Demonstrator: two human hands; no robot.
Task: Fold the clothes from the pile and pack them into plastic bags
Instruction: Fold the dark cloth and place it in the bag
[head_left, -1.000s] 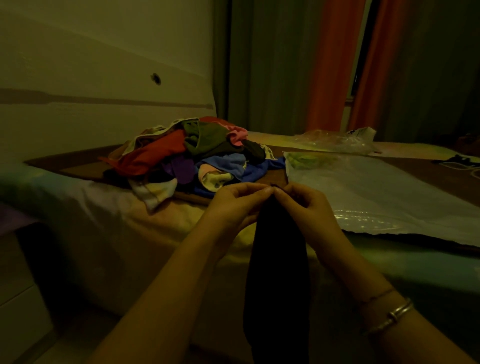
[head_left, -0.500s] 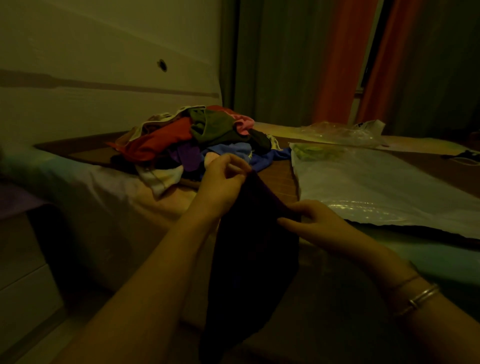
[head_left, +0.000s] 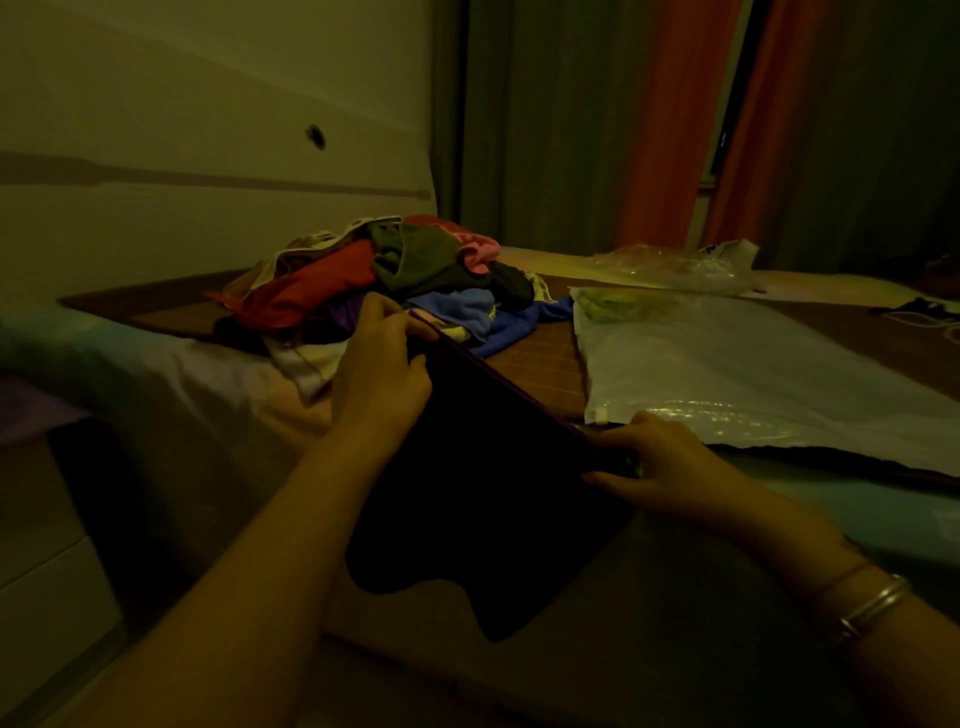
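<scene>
- While you've got it stretched out like that, the pile of clothes (head_left: 395, 291) is your landmark: it's heaped on the bed (head_left: 171, 374), and everything below is placed off it.
- Your left hand (head_left: 382, 371) sits right at the pile's near edge, fingers and thumb curled in a pinch on the upper corner of the dark garment (head_left: 483, 499).
- That garment hangs between your hands, just in front of the pile, off the bed's edge. Its top hem runs as a taut slanted line from up by the pile down toward the right.
- It looks near-black with a hint of purple along the hem, and the bottom edge is uneven. Can't tell what kind of clothing it is in this light.
- Your right hand (head_left: 660, 457) is further from the pile, pinching the lower corner.
- Right of the pile lies the flat plastic bag (head_left: 753, 374), so your right hand's the nearer one for packing.
</scene>
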